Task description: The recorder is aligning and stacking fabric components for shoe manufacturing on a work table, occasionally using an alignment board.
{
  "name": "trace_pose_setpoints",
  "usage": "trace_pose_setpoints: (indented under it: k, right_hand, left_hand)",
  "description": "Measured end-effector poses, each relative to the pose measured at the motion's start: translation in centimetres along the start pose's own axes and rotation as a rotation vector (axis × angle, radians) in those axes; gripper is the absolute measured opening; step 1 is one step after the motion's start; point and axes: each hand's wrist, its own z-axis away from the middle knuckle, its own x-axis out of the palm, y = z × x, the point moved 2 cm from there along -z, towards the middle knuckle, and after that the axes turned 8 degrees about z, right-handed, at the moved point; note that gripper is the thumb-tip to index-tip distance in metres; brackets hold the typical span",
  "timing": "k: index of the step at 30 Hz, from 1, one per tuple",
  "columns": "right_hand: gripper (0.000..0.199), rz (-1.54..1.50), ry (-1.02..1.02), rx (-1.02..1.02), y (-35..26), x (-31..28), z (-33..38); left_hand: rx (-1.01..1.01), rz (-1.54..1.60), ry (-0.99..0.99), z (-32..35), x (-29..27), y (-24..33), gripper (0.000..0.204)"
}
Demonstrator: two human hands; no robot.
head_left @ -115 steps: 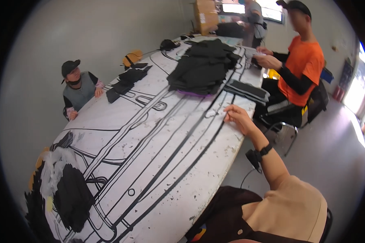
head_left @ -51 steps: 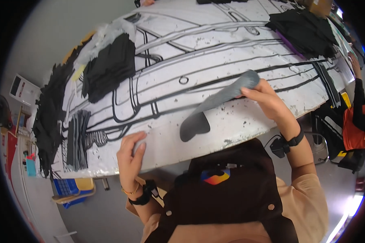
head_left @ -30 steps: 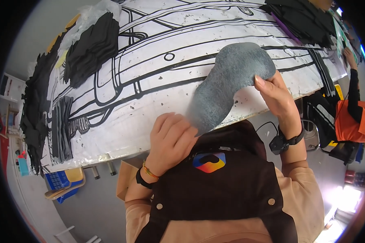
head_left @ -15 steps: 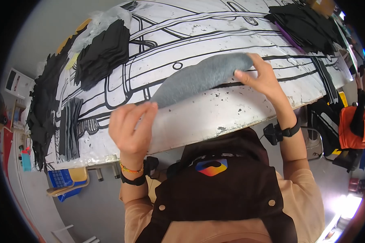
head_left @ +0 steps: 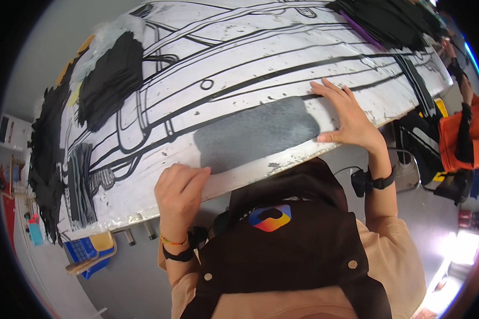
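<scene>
Both hands are pressing flat and holding nothing: the right hand is lying with spread fingers at the right end of the grey piece, the left hand is resting loosely curled at its near-left corner. Going down in size, the table is stretching far and left, carrying black stacks, then the grey piece lying flat by the near edge. It is looking soft, light and limp, so pinching it at the ends should be suiting it best
</scene>
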Motion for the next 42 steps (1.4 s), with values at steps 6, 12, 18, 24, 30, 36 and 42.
trace_pose_setpoints:
  k: [6, 12, 18, 24, 30, 36, 42]
  right_hand:
    - [0.038, -0.220, 0.159, -0.037, -0.5, -0.2, 1.8]
    - [0.012, -0.219, 0.331, -0.142, -3.7, 0.9, 3.5]
    - [0.012, -0.243, 0.363, -0.091, -3.2, 1.5, 3.5]
    - [0.011, -0.163, 0.363, -0.125, -3.6, 1.1, 2.7]
    - [0.009, -0.074, 0.377, -0.254, -4.6, 1.2, 2.2]
    - [0.015, -0.129, 0.409, -0.152, -4.3, 1.4, 3.0]
    - [0.021, -0.039, 0.286, -0.218, -5.2, 0.9, 2.7]
  left_hand:
    - [0.003, -0.066, 0.023, 0.6, -0.3, 0.9, 0.021]
    - [-0.141, 0.042, 0.045, 1.0, -0.2, 0.7, 0.032]
    - [-0.204, -0.048, 0.030, 1.7, -0.3, -0.1, 0.035]
    - [-0.283, 0.047, 0.086, 1.3, -0.1, -0.6, 0.032]
    - [-0.433, 0.104, 0.113, 1.7, -1.2, -0.3, 0.028]
    - [-0.528, 0.258, 0.136, 1.8, -0.8, -0.8, 0.028]
    - [-0.500, 0.200, 0.160, 2.3, -1.1, -0.9, 0.030]
